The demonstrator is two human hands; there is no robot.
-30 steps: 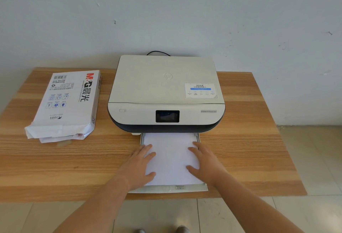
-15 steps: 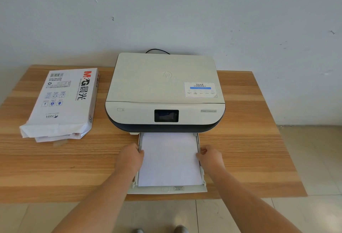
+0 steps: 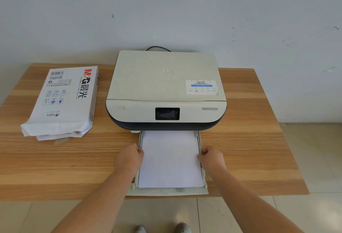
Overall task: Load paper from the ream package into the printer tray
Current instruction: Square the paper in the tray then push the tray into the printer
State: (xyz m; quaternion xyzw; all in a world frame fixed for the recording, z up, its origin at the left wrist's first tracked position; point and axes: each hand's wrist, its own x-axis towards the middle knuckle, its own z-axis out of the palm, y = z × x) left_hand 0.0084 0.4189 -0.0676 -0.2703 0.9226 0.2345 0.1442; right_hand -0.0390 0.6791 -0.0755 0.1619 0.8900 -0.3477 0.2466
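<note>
My left hand [image 3: 129, 158] and right hand [image 3: 211, 158] grip the side rails of the tray [image 3: 167, 192], pulled out in front of the printer [image 3: 166, 92]. The paper [image 3: 170, 158] lies flat in it, long axis running into the printer. An uneven push could jam the tray or buckle sheets.

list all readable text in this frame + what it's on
"M&G", with Chinese characters beside it: ream package top
"70": ream package side
"VISA"-like logo, upside down: ream package, uncertain
"hp" logo: printer lid
Sticker on lid: Chinese lines, too small
Barcode label, model strip, tray mark: unreadable
</note>
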